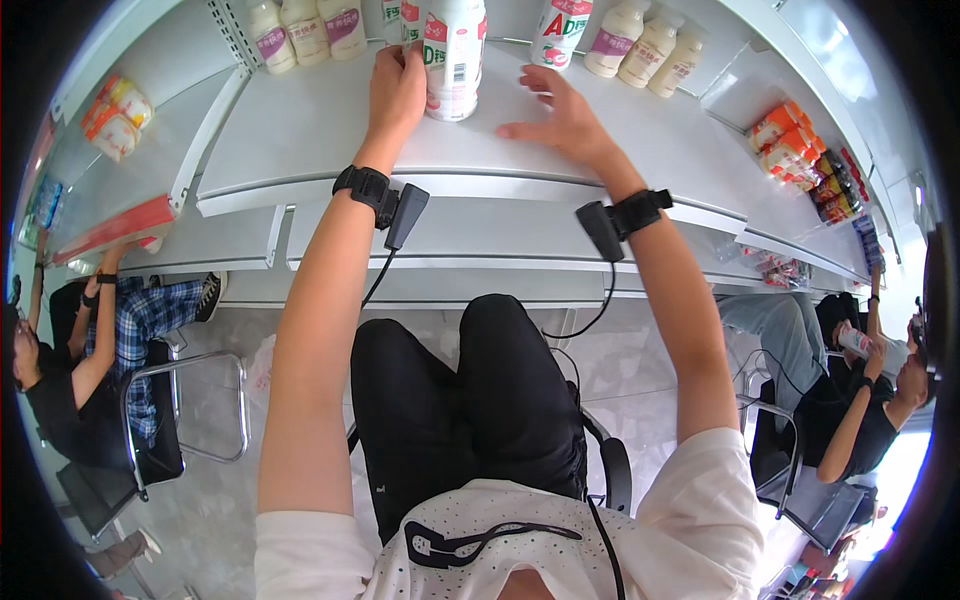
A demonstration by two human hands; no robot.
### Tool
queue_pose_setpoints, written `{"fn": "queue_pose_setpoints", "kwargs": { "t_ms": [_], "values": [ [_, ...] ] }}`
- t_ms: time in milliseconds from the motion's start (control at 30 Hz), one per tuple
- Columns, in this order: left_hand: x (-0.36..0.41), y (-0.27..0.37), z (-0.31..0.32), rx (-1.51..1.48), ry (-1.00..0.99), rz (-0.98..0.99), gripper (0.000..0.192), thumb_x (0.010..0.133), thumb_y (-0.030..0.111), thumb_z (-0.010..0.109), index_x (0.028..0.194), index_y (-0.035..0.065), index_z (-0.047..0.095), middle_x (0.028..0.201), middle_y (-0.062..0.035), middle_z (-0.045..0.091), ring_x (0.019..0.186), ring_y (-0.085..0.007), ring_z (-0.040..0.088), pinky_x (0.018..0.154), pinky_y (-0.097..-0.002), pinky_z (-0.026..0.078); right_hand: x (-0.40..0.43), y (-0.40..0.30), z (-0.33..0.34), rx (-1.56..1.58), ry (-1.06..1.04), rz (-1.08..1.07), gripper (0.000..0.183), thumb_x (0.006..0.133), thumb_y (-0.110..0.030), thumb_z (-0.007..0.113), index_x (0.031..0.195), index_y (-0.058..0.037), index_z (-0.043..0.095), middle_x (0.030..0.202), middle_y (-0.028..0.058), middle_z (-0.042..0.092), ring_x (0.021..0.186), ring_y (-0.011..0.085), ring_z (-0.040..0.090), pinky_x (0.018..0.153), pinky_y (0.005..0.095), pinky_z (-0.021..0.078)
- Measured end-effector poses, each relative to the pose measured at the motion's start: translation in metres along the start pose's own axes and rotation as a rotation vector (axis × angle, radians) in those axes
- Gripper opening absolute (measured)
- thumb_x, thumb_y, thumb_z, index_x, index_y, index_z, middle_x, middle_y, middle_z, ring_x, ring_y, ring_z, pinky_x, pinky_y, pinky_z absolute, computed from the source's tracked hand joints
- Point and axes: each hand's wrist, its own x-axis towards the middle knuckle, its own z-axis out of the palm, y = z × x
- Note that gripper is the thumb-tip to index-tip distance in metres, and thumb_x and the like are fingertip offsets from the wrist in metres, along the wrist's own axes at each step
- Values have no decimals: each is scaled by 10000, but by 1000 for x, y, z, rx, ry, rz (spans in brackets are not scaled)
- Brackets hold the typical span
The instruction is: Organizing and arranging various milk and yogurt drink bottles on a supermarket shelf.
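Note:
White plastic drink bottles with pink and green print stand on the grey metal shelf (300, 150). The nearest large bottle (455, 67) is upright, and my left hand (397, 94) is at its left side, its fingers curled by the bottles behind; whether it grips one cannot be told. My right hand (559, 112) is to the right of that bottle, fingers apart and holding nothing. Behind it stands another pink-and-green bottle (561, 34). Cream bottles with purple labels (343, 26) are at the back left, and similar cream bottles (616, 37) at the back right.
Orange-wrapped packs (791, 150) and dark packs (832, 187) sit on the right shelf section. More orange packs (116, 116) are on the left section, near a red shelf strip (120, 229). Seated co-workers (82, 352) are at left and right (855, 405). Cables hang from my wrist devices.

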Motion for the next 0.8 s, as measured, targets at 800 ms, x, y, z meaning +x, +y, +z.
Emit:
{"fn": "queue_pose_setpoints", "kwargs": {
  "t_ms": [800],
  "values": [
    [10, -25, 2, 20, -13, 5, 623, 830, 405, 682, 1148, -115, 553, 1081, -216, 668, 992, -296, 661, 886, -369, 496, -37, 34, -66, -5, 243, 316, 651, 685, -417, 857, 1136, 0, 641, 973, 113, 735, 890, 197, 700, 824, 330, 539]
  ]
}}
